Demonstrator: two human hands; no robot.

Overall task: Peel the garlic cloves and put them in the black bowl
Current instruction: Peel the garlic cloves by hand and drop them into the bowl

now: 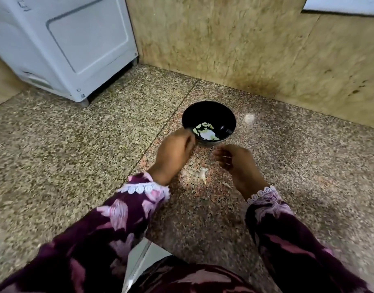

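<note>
A black bowl (209,112) stands on the speckled stone floor with several pale peeled garlic cloves (205,131) at its bottom. My left hand (174,154) hovers at the bowl's near left rim, fingers curled downward over the edge; whether it holds anything is hidden. My right hand (234,161) is just in front of the bowl's right side, fingers loosely curled, with a thin pale sliver of garlic skin across the fingertips. Bits of garlic skin (203,174) lie on the floor between my wrists.
A white appliance (61,43) stands at the back left. A tan stone wall (256,45) runs right behind the bowl. Another scrap of skin (249,118) lies to the bowl's right. A shiny metal sheet (143,259) lies near my lap.
</note>
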